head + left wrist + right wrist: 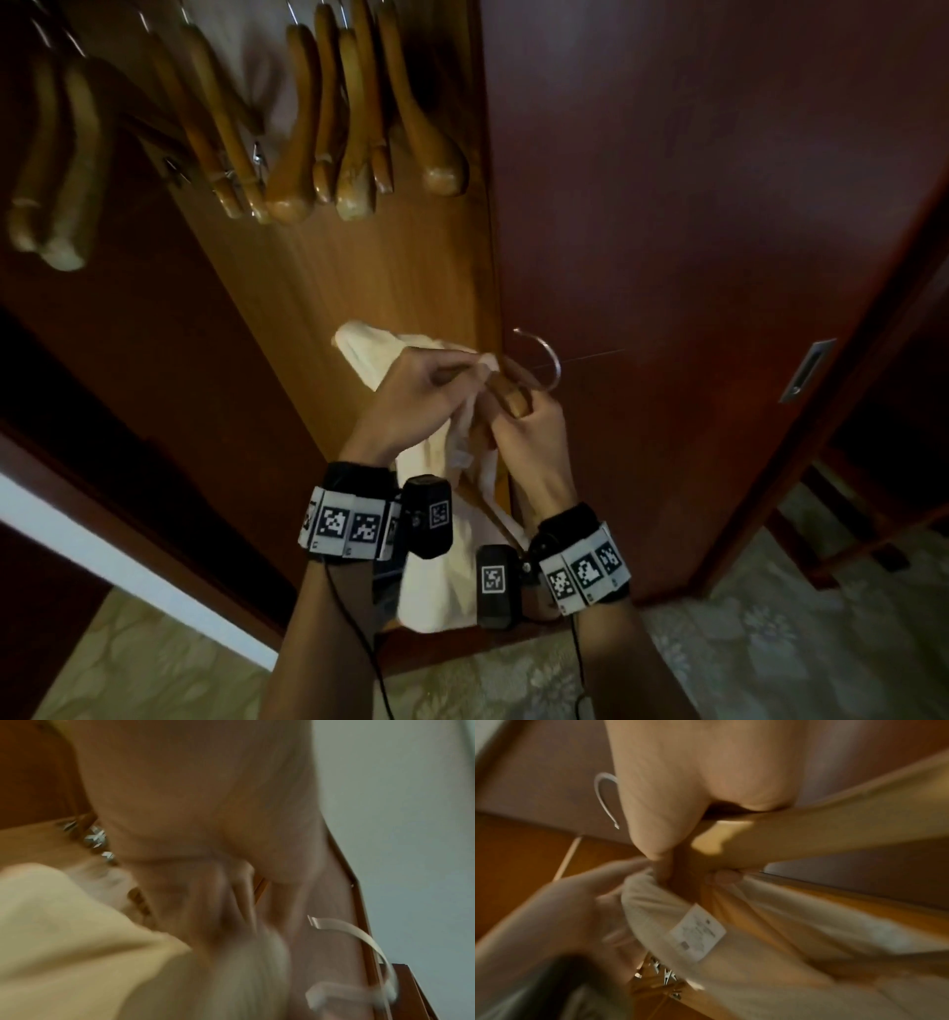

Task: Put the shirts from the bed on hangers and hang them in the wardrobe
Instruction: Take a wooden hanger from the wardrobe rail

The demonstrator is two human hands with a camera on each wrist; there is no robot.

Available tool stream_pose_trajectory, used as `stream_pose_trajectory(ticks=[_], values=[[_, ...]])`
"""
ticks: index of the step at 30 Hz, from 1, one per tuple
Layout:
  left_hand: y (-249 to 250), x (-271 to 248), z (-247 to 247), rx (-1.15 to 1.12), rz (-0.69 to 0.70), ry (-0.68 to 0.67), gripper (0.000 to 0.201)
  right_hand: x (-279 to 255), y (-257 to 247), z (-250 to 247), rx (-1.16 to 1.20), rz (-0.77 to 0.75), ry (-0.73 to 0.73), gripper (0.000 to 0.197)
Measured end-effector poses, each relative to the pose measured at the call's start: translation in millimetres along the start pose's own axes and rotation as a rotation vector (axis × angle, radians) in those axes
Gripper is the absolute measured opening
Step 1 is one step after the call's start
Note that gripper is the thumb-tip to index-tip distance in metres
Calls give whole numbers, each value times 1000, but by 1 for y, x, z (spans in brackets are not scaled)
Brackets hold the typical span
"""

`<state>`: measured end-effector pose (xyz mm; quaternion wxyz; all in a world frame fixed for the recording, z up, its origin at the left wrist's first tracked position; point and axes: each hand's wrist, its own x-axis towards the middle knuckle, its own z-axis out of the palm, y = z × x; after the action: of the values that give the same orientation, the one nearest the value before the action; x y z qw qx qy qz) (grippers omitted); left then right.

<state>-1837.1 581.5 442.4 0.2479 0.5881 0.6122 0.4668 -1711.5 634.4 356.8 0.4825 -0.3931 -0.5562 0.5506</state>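
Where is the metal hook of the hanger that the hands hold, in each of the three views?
Head: the metal hook sits right of centre, just above the right hand.
Left wrist: lower right, a blurred curved band.
Right wrist: upper left, beside the thumb.
Shared landmark: the cream shirt, which shows in all three views.

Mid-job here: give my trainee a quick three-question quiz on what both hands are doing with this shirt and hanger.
1. True or false: the cream shirt already hangs on the wardrobe rail.
2. Which hand grips the wooden hanger near its metal hook? A left hand B right hand
3. Fill in: the empty hangers are made of ____.

Key: 1 false; 2 B; 3 wood.
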Motion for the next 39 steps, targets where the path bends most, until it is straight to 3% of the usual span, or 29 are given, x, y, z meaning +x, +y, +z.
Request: stream_pose_trajectory(ticks=[2,4,6,8,10,13,17,20,24,26,28,30,32,39], values=[[-3,2,-8,72,123,-14,22,1,0,-7,115,8,32,43],[-19,12,-17,308,198,171,26,0,-6,-14,139,20,44,19],[-33,22,-28,613,142,307,43,0,-12,-22,147,-2,34,6],[-35,24,-31,706,94,307,58,3,-15,-29,162,-38,30,12],[-26,20,-27,651,158,274,50,7,-18,-30,165,-57,36,17],[-2,10,-6,338,213,129,30,9,-21,-25,163,-63,54,29],[18,6,2,2,281,-5,30,12,-20,-22,207,-41,85,30],[17,7,-11,60,355,136,30,13,-19,-29,251,-53,71,28],[5,12,-35,436,316,385,31,13,-23,-44,281,-104,-18,21],[2,15,-37,705,288,356,40,13,-26,-52,272,-134,-94,22],[5,13,-26,881,256,244,60,12,-29,-54,244,-151,-158,22],[13,6,-5,783,245,93,75,9,-32,-51,220,-134,-228,24],[18,2,16,591,224,5,77,6,-32,-45,173,-100,-282,31],[18,9,30,584,289,-31,69,5,-30,-39,115,-100,-226,63]])
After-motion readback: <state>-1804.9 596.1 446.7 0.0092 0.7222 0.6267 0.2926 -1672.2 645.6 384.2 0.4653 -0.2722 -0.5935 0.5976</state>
